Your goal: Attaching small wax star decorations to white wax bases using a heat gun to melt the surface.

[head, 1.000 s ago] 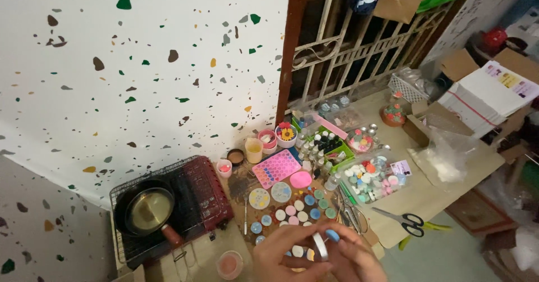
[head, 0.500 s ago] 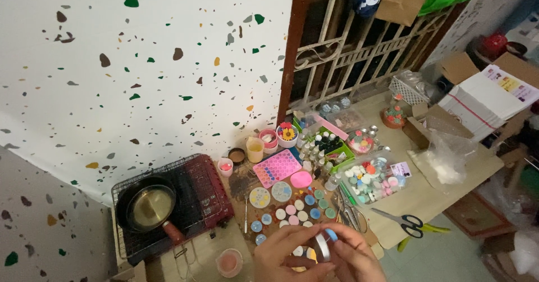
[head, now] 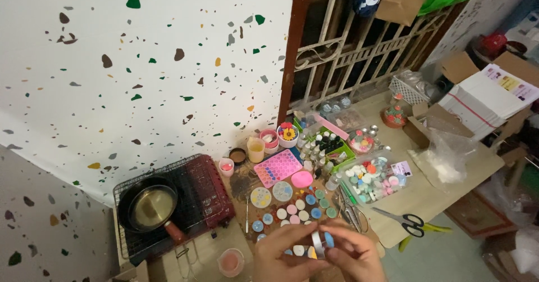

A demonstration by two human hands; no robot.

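At the bottom of the head view my left hand point(head: 281, 254) and my right hand point(head: 351, 257) meet around a small round silver tin point(head: 318, 242), held on edge between the fingertips of both. A light blue round piece point(head: 329, 239) shows just right of the tin against my right fingers. Directly beyond the hands lie several small round coloured discs point(head: 297, 209) in pink, blue and white on the low table point(head: 426, 198).
A portable stove point(head: 208, 192) carries a dark pan point(head: 149, 206) at left. A pink cup point(head: 230, 261) stands near the hands. A pink mould point(head: 278, 167), green rack of small bottles point(head: 325, 147), clear box of coloured pieces point(head: 370, 178), scissors point(head: 401, 220), cardboard boxes point(head: 483, 96).
The view has shifted slightly. My hands stay together on the silver tin at the bottom of the frame, with almost no movement.
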